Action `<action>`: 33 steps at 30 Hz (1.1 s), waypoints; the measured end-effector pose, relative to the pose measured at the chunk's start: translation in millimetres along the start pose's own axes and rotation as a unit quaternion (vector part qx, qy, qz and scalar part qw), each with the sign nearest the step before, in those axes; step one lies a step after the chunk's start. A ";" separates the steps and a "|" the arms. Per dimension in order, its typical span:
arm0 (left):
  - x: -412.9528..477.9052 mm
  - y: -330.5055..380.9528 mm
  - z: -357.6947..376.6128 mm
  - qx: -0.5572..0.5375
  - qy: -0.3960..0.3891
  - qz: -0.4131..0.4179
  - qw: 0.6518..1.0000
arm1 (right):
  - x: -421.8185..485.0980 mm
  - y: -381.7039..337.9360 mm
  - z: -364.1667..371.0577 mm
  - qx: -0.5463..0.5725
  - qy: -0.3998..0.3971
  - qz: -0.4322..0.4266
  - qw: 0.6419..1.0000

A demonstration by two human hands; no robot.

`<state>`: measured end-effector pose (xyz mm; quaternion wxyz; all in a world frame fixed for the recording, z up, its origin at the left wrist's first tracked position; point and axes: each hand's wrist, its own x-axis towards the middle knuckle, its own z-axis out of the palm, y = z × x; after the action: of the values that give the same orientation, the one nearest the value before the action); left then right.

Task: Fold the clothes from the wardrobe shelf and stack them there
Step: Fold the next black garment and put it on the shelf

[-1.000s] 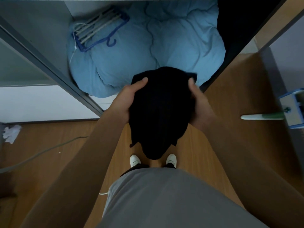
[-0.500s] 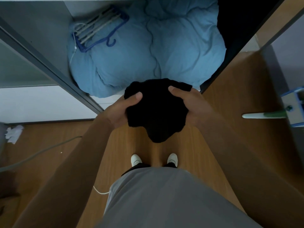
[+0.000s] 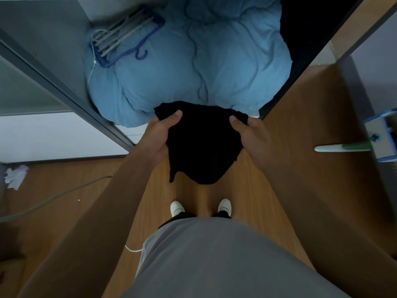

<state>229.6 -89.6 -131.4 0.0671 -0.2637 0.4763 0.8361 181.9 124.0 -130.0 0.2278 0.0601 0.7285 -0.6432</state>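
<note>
A black garment (image 3: 203,145) hangs in the air in front of the open wardrobe, above the wooden floor. My left hand (image 3: 159,139) grips its upper left edge, thumb on top of the cloth. My right hand (image 3: 250,136) grips the upper right edge the same way. The cloth sags between the two hands and its lower part dangles in a loose point. The fingers under the cloth are hidden.
A light blue duvet (image 3: 193,67) fills the wardrobe bottom, with blue hangers (image 3: 126,39) lying on it. A dark mass (image 3: 309,29) sits at the wardrobe's right. A cable (image 3: 53,198) and crumpled paper (image 3: 15,176) lie on the floor left; a mop (image 3: 352,146) stands right.
The garment was bunched between my hands half a second ago; now my hands have moved apart and hold its top edge wider, so it hangs lower.
</note>
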 end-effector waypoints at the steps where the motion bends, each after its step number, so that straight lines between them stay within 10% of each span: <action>1: -0.1 0.9 -1.3 -0.007 0.004 -0.003 1.000 | 0.5 -0.3 -0.6 -0.006 0.006 0.002 1.000; 13: -5.5 7.7 -6.1 -0.074 -0.016 -0.042 0.996 | 4.3 -10.2 -13.7 0.104 -0.110 0.023 0.988; 28: 0.5 24.4 -32.7 0.172 -0.107 0.049 0.978 | -0.7 1.6 -18.4 0.299 -0.139 0.079 0.941; 33: 2.2 21.2 -34.0 0.168 -0.162 0.039 0.972 | -0.5 -11.4 -15.1 0.179 -0.162 0.040 0.969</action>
<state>232.9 -129.6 -130.2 0.1540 -0.0908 0.6029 0.7775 174.2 136.8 -118.4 0.3540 0.0238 0.5515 -0.7550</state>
